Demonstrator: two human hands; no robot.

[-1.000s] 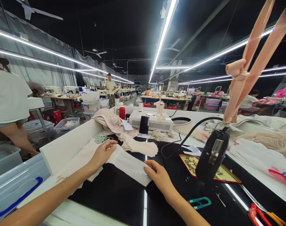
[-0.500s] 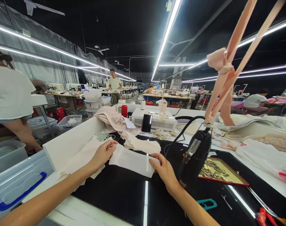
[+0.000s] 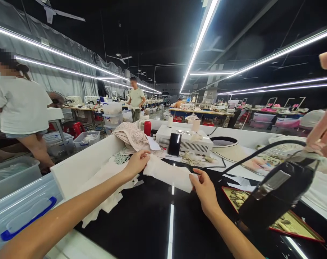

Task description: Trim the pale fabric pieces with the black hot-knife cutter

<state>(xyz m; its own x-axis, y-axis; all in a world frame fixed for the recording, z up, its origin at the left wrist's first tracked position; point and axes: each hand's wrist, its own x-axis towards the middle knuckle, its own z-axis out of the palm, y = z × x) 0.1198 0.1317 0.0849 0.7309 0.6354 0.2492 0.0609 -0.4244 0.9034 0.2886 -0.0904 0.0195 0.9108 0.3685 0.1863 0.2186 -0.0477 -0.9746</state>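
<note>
A white fabric piece [image 3: 169,175] is stretched between both hands above the glossy black tabletop [image 3: 142,223]. My left hand [image 3: 136,164] pinches its left end, the fingers pressed together. At the right edge, my right hand [image 3: 205,189] grips the cloth between thumb and fingers. Loose pale fabric pieces [image 3: 105,198] lie beside my left forearm. Beyond the held cloth, a dark phone [image 3: 174,144] leans against a white vented box [image 3: 189,142].
A black tool [image 3: 276,192] hangs tilted on pink straps at the right, partly over a red-rimmed tray [image 3: 300,225]. Its black cable [image 3: 260,149] arcs leftward. A white side panel [image 3: 85,167] bounds the table's left. Two people stand farther off at left.
Both hands and the fabric piece have moved forward and rightward, and the cloth now covers where the stacked pieces showed. The hanging tool has swung right. The view has shifted slightly.
</note>
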